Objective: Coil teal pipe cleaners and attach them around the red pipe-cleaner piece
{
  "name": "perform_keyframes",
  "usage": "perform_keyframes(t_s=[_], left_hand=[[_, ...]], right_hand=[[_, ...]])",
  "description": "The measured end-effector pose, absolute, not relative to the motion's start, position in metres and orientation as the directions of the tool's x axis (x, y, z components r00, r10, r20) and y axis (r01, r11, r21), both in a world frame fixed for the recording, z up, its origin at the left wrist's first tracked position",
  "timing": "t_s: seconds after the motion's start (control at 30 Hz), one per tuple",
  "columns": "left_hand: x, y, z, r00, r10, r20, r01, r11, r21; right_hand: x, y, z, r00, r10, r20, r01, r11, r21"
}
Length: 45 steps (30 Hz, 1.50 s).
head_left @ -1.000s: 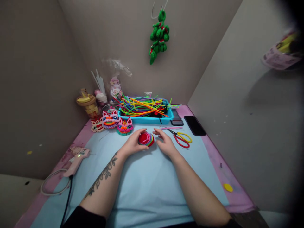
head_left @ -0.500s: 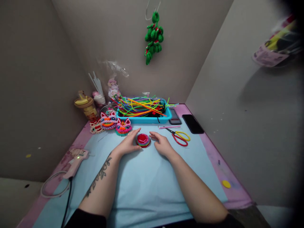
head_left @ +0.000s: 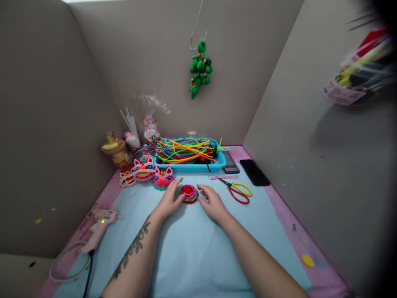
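Note:
A small round craft piece (head_left: 189,193), red on top with a pink outline and multicoloured layers beneath, lies on the light blue cloth (head_left: 195,248). On its left side is my left hand (head_left: 171,200), fingers apart, the thumb at the edge of the piece. My right hand (head_left: 212,201) curves around the other side, thumb and fingers apart, with its fingertips close to the rim. Neither hand has the piece lifted. Just beyond my left hand sits a pink animal-face craft (head_left: 163,179), with a second one (head_left: 144,169) beside it.
Behind the hands, a blue tray (head_left: 189,169) holds colourful pipe cleaners. Scissors (head_left: 238,193) and a black phone (head_left: 254,172) lie to the right. At the left is a pink glue gun (head_left: 101,231) with its cord. A green ornament (head_left: 201,70) hangs on the back wall.
The view has tilted up, so everything appears lower. My hands have drawn closer around the round piece, and my left thumb has moved to its edge.

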State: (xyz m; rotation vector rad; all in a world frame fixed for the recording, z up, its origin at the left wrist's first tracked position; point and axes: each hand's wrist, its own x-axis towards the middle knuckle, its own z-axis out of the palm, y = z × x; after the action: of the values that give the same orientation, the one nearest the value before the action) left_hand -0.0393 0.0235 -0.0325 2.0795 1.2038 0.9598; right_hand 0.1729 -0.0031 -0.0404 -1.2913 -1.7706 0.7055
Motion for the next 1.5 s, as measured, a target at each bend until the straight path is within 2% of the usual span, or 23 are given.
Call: perform_keyframes(t_s=[0.1, 0.2, 0.5, 0.67, 0.77, 0.87, 1.0, 1.1, 1.2, 1.3, 1.4, 1.5], left_hand=[[-0.033, 0.020, -0.033, 0.281, 0.897, 0.340, 0.430, -0.435, 0.791], [-0.028, 0.018, -0.032, 0.291, 0.888, 0.358, 0.394, -0.452, 0.801], [-0.022, 0.013, -0.030, 0.179, 0.942, 0.282, 0.405, -0.332, 0.852], [-0.023, 0.016, -0.031, 0.016, 0.966, 0.257, 0.375, -0.244, 0.894], [-0.025, 0.022, -0.034, -0.070, 0.971, 0.226, 0.342, -0.190, 0.920], [-0.028, 0.026, -0.036, -0.091, 0.973, 0.210, 0.331, -0.170, 0.928], [-0.029, 0.024, -0.034, -0.082, 0.969, 0.231, 0.350, -0.189, 0.917], [-0.030, 0.021, -0.030, -0.057, 0.969, 0.240, 0.350, -0.205, 0.914], [-0.030, 0.022, -0.029, -0.034, 0.968, 0.247, 0.351, -0.220, 0.910], [-0.030, 0.025, -0.030, -0.026, 0.962, 0.271, 0.355, -0.245, 0.902], [-0.029, 0.027, -0.030, -0.003, 0.964, 0.268, 0.353, -0.249, 0.902], [-0.026, 0.023, -0.029, 0.042, 0.950, 0.308, 0.376, -0.300, 0.877]], right_hand=[[0.164, -0.004, -0.042, -0.178, 0.924, 0.339, 0.527, 0.380, -0.760], [0.153, -0.001, -0.047, -0.169, 0.915, 0.368, 0.579, 0.394, -0.714], [0.134, 0.005, -0.056, -0.215, 0.907, 0.363, 0.653, 0.409, -0.637], [0.136, 0.004, -0.052, -0.175, 0.898, 0.403, 0.651, 0.412, -0.637], [0.135, 0.006, -0.050, -0.214, 0.895, 0.392, 0.636, 0.432, -0.639], [0.135, 0.007, -0.049, -0.257, 0.904, 0.341, 0.632, 0.424, -0.648], [0.144, -0.001, -0.050, -0.210, 0.925, 0.318, 0.664, 0.373, -0.648], [0.160, -0.009, -0.052, -0.214, 0.928, 0.307, 0.733, 0.360, -0.578], [0.186, -0.010, -0.051, -0.216, 0.929, 0.301, 0.836, 0.335, -0.435], [0.216, -0.006, -0.042, -0.145, 0.912, 0.383, 0.900, 0.282, -0.332], [0.231, -0.002, -0.029, -0.082, 0.902, 0.423, 0.883, 0.263, -0.389], [0.220, 0.001, -0.013, -0.031, 0.937, 0.349, 0.847, 0.210, -0.488]])
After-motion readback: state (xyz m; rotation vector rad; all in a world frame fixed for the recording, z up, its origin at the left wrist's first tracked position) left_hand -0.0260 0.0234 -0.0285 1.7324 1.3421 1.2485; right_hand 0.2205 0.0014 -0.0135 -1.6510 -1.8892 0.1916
